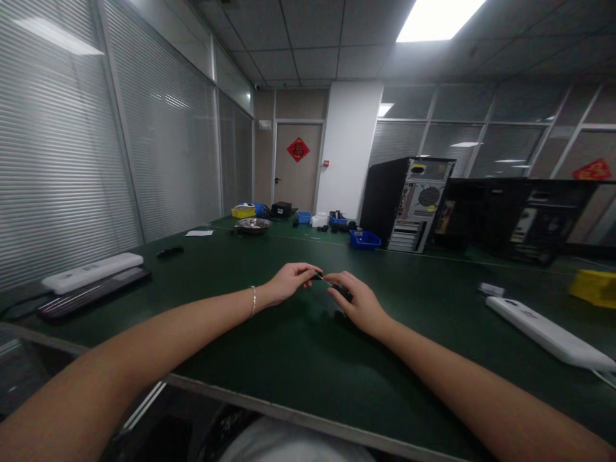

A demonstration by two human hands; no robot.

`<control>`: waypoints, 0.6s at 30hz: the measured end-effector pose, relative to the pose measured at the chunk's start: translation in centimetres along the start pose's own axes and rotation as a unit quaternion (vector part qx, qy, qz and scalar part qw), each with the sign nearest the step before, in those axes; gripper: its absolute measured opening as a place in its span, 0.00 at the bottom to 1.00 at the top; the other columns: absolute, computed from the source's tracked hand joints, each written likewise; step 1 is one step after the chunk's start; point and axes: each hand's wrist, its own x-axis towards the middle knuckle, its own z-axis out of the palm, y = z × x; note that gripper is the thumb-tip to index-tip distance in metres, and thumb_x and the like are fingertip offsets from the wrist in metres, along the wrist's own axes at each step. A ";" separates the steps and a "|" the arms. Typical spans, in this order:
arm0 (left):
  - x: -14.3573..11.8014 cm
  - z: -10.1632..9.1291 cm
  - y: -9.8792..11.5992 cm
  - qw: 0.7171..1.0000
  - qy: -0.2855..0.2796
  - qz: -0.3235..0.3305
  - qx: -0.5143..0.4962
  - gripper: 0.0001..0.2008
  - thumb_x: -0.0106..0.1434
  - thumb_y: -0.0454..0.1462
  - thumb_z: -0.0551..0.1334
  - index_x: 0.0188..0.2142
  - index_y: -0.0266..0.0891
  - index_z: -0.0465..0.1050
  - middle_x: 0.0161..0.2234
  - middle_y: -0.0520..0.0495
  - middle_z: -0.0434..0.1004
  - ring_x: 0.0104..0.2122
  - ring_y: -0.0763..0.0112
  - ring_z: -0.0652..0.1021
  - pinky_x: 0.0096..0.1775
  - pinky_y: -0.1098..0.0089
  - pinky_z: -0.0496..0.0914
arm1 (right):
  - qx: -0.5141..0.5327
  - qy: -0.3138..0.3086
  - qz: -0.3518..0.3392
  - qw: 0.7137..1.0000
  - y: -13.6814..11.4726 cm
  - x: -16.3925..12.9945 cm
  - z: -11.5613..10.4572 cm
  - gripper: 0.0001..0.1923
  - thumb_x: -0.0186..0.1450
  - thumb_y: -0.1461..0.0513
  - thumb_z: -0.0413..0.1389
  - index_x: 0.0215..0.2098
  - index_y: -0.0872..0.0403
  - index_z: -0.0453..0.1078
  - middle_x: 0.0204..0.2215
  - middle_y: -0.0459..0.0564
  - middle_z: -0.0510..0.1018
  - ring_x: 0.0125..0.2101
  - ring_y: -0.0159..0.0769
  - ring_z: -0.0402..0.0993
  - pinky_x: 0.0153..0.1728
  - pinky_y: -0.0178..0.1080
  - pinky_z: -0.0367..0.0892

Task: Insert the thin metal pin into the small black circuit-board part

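Above the green tabletop (289,346), both my hands meet near the middle of the view. My left hand (290,282), with a bracelet at its wrist, is closed in a pinch on a small black part (317,276); its exact kind is too small to make out. In my right hand (357,300), the fingers are wrapped round the black handle of a screwdriver (342,293). Its thin metal shaft points left and its tip reaches the black part. My fingers partly hide both things.
Power strips lie left (91,273) and right (548,330). A dark flat object (96,294) sits beside the left one. Farther back are a metal bowl (253,225), a blue bin (364,240) and a computer tower (409,205). A yellow bin (594,287) stands far right.
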 end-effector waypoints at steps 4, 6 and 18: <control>-0.2 0.1 -0.1 1.000 -0.019 0.015 -0.003 0.16 0.58 0.39 0.63 0.46 0.36 0.73 0.40 0.43 0.75 0.37 0.69 0.73 0.40 0.68 0.67 | 0.000 0.011 -0.002 1.000 -0.1 0.0 -0.1 0.14 0.65 0.61 0.51 0.49 0.48 0.68 0.39 0.49 0.73 0.39 0.38 0.71 0.37 0.38 0.66; -0.2 0.1 -0.2 0.999 -0.028 0.024 -0.002 0.17 0.56 0.37 0.64 0.46 0.36 0.73 0.41 0.43 0.75 0.38 0.67 0.73 0.42 0.67 0.67 | -0.001 0.013 -0.002 1.000 -0.1 0.0 -0.2 0.14 0.65 0.61 0.51 0.48 0.48 0.68 0.39 0.49 0.73 0.39 0.38 0.71 0.36 0.37 0.67; -0.6 -0.1 0.5 0.992 -0.001 0.088 0.093 0.12 0.57 0.35 0.63 0.42 0.37 0.75 0.41 0.43 0.77 0.41 0.64 0.75 0.44 0.66 0.67 | -0.015 0.012 0.004 1.000 0.2 0.0 -0.1 0.13 0.65 0.62 0.50 0.47 0.48 0.70 0.37 0.49 0.74 0.36 0.37 0.71 0.36 0.37 0.66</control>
